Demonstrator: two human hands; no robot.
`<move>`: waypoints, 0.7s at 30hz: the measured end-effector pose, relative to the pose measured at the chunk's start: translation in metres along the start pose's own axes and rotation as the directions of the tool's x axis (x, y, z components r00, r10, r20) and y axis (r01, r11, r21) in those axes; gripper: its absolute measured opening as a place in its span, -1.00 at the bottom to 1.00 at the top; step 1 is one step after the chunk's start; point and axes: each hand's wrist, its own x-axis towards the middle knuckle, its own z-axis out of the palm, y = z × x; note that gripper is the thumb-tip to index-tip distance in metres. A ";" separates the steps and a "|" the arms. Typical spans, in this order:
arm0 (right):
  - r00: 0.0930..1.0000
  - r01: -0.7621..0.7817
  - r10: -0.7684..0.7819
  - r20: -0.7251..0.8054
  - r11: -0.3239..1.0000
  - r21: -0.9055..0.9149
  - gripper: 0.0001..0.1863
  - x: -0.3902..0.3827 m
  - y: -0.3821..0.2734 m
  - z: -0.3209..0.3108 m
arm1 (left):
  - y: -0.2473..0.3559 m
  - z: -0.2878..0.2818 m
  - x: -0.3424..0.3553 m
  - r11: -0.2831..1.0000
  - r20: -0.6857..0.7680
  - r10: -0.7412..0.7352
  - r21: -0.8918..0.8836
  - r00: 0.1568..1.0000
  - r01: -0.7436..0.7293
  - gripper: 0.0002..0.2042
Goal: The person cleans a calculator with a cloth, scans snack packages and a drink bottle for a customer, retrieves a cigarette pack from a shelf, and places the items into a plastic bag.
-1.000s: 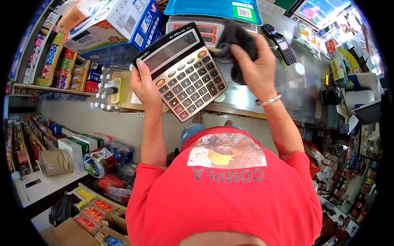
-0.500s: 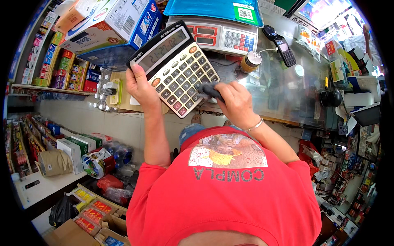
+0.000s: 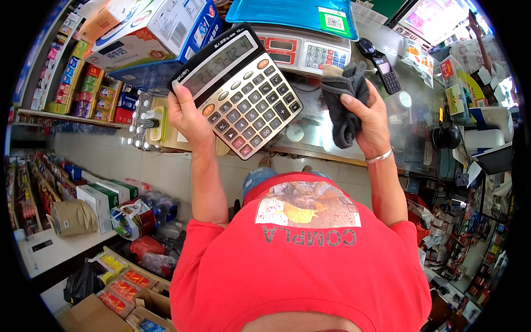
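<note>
My left hand (image 3: pixel 191 116) grips a large desk calculator (image 3: pixel 243 116) by its left edge, thumb on the front. The calculator is tilted, with a black-framed display at the top and cream keypad facing me. To its right, my right hand (image 3: pixel 373 119) is closed on a bunched dark grey cloth (image 3: pixel 340 108) that looks like a sock. The cloth hangs over the glass counter (image 3: pixel 315 135), apart from the calculator. It largely hides the small jar behind it.
Behind the calculator stand a white scale (image 3: pixel 326 55) with a blue tray (image 3: pixel 265 11) and a black handset (image 3: pixel 387 72). A milk carton (image 3: pixel 138 50) sits at the far left, above several small bottles (image 3: pixel 146 119). Stocked shelves (image 3: pixel 83 94) line the left side.
My right hand has moved right with the cloth, away from the calculator's keys, and turned it upright. The calculator has barely shifted in my left hand.
</note>
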 end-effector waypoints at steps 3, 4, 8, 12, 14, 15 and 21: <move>0.995 0.085 -0.079 0.055 0.987 -0.139 -0.45 0.008 0.005 0.030 | 0.002 0.006 -0.003 1.000 0.012 0.008 -0.027 1.000 -0.008 -0.67; 0.992 0.119 -0.103 0.078 0.967 -0.227 -0.43 0.011 0.006 0.041 | 0.002 0.005 -0.003 1.000 0.016 0.010 -0.030 1.000 -0.009 -0.67; 0.832 0.531 -0.422 0.360 0.415 -0.739 -0.52 0.016 0.034 0.057 | 0.006 0.010 -0.008 0.995 0.012 -0.030 -0.094 0.999 0.031 -0.69; 0.798 0.574 -0.399 0.452 0.273 -0.772 -0.60 -0.003 0.052 0.041 | 0.001 0.002 -0.004 0.991 -0.013 -0.064 -0.114 0.998 0.062 -0.70; 0.877 0.477 -0.237 0.418 0.325 -0.816 -0.63 -0.016 0.051 0.028 | -0.005 -0.006 -0.002 0.997 -0.031 -0.043 -0.071 0.999 0.041 -0.70; 0.917 0.397 -0.109 0.385 0.360 -0.844 -0.64 -0.020 0.050 0.019 | -0.003 -0.006 0.000 0.995 -0.054 -0.059 -0.079 0.997 0.054 -0.70; 0.959 0.277 -0.148 0.240 0.662 -0.697 -0.64 -0.026 0.035 0.018 | -0.005 -0.010 0.003 0.996 -0.064 -0.086 -0.034 0.994 0.084 -0.67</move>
